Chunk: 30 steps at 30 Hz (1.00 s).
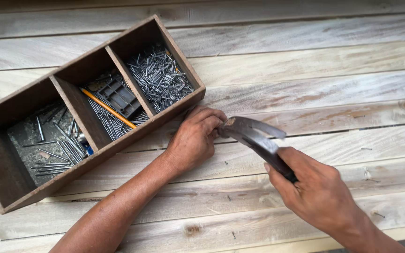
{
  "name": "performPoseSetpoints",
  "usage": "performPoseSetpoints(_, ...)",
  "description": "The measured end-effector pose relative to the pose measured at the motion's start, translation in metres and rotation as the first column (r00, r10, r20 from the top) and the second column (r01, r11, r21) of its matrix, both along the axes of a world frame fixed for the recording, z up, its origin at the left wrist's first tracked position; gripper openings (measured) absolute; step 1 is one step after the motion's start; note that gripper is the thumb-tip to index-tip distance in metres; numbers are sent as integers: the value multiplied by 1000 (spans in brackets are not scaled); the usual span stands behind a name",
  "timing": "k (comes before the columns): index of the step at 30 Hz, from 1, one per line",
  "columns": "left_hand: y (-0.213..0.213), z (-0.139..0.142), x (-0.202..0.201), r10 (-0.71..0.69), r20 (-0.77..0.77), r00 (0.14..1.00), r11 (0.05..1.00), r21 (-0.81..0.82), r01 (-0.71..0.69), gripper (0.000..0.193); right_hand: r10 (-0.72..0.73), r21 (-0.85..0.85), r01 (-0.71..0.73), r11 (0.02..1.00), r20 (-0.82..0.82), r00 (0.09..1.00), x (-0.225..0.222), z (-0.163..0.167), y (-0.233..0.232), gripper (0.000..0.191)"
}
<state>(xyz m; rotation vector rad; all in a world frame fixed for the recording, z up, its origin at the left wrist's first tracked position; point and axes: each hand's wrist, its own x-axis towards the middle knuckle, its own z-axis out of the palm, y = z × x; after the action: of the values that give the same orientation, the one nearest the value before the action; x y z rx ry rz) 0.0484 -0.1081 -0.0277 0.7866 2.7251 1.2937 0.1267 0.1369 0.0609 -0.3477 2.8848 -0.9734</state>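
Note:
My right hand [317, 189] grips the handle of a claw hammer [254, 136], whose metal head points left toward my left hand [195, 138]. The fingers of my left hand are curled together on the pale wooden planks [305, 89], right at the hammer's face. They seem to pinch something small there, but it is hidden. My left hand rests just in front of a brown wooden box [97, 157] with three compartments.
The box's right compartment holds a heap of nails [158, 77]. Its middle one holds nails, an orange pencil [108, 108] and a dark plastic piece [119, 97]. Its left one holds scattered longer nails [52, 145]. Several small nail heads dot the planks at right.

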Motion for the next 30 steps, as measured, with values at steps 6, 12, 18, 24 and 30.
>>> performPoseSetpoints(6, 1, 3, -1, 5, -11, 1000, 999, 34, -5, 9, -45, -74, 29, 997, -230, 972, 9, 20, 9, 38)
performPoseSetpoints(12, -1, 4, -2, 9, 71, 997, 1000, 23, -11, 10, -22, -10, 22, 1000, -10, 1000, -3, -2, -8, 20)
performPoseSetpoints(18, 1, 2, -3, 9, 40, 999, 1000, 17, -9, 9, -21, -55, 9, 998, -221, 975, 6, 8, 13, 25)
performPoseSetpoints(24, 0, 1, -5, 3, 84, 996, 999, 39, -7, 12, -55, 47, 54, 997, 16, 998, -1, -7, -9, 21)
performPoseSetpoints(30, 0, 3, -5, 3, -12, 1000, 996, 93, -1, 14, -113, -30, 112, 993, -29, 993, 6, 0, -5, 23)
